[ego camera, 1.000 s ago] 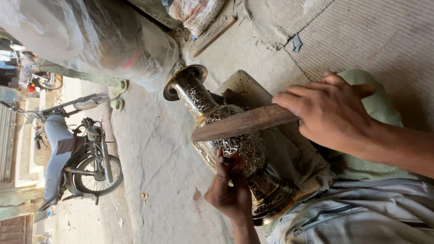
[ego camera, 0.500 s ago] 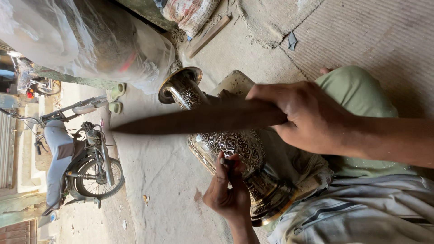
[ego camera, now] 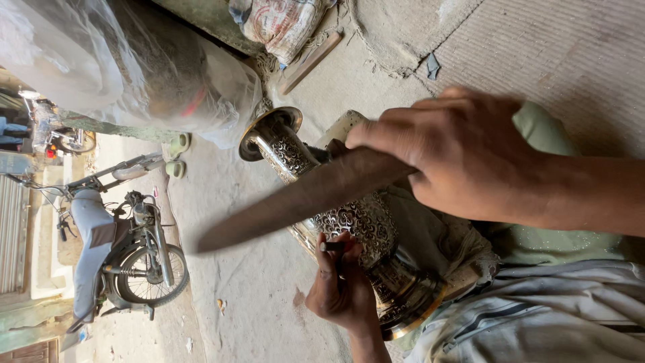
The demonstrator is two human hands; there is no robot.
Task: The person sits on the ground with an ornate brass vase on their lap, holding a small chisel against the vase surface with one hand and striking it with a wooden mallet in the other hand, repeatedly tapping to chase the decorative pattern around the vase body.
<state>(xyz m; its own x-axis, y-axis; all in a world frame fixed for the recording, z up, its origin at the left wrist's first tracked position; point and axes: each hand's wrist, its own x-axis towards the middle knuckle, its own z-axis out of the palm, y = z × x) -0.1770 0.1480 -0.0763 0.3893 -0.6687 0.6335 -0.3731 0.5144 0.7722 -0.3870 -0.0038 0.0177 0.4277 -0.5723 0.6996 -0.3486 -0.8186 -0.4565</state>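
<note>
An engraved silver metal vase [ego camera: 366,225] with a brass rim lies tilted on a padded cloth [ego camera: 437,235] over my lap. My right hand [ego camera: 463,154] grips a long brown wooden stick [ego camera: 295,202], which crosses above the vase's neck and is blurred by motion. My left hand [ego camera: 339,289] pinches a small dark chisel [ego camera: 334,247] with its tip against the vase's patterned body. The vase's foot is partly hidden behind my left hand.
A plastic-wrapped bundle [ego camera: 134,67] lies beyond the vase mouth. A motorcycle [ego camera: 114,249] stands on the street to the left, with a pair of green sandals [ego camera: 176,154] near it. A printed sack [ego camera: 279,23] and a wooden slat [ego camera: 312,60] lie at the top.
My right hand has swung the wooden stick, which now points further out to the left across the vase neck. My left hand has kept the chisel on the vase.
</note>
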